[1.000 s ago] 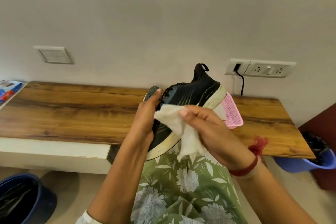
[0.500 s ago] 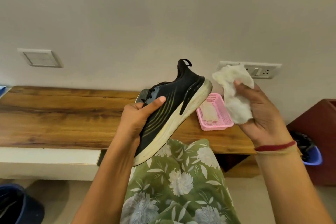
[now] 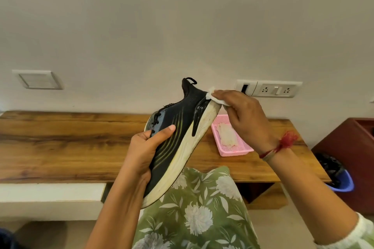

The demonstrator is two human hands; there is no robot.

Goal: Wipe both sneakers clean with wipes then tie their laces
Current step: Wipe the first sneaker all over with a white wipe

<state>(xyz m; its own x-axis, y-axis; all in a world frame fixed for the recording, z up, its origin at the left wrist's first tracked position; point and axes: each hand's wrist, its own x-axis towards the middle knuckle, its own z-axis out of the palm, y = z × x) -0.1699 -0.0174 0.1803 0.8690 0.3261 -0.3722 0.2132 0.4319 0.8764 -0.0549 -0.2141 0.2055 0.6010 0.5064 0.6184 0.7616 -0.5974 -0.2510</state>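
The left hand [image 3: 144, 147] grips the black sneaker [image 3: 176, 133] around its forefoot, heel tilted up. The right hand [image 3: 245, 115] pinches a white wipe [image 3: 214, 97] against the heel, above the wooden bench [image 3: 60, 143].

the sneaker [image 3: 178, 127] is black with thin yellow-green stripes and a stained cream sole. the wipe [image 3: 212, 95] is white. the basket [image 3: 236, 152] is pink mesh, the table [image 3: 70, 143] brown wood grain. my dress [image 3: 194, 208] is green with white flowers, the thread [image 3: 287, 141] on my wrist red, the bin [image 3: 346, 184] blue.
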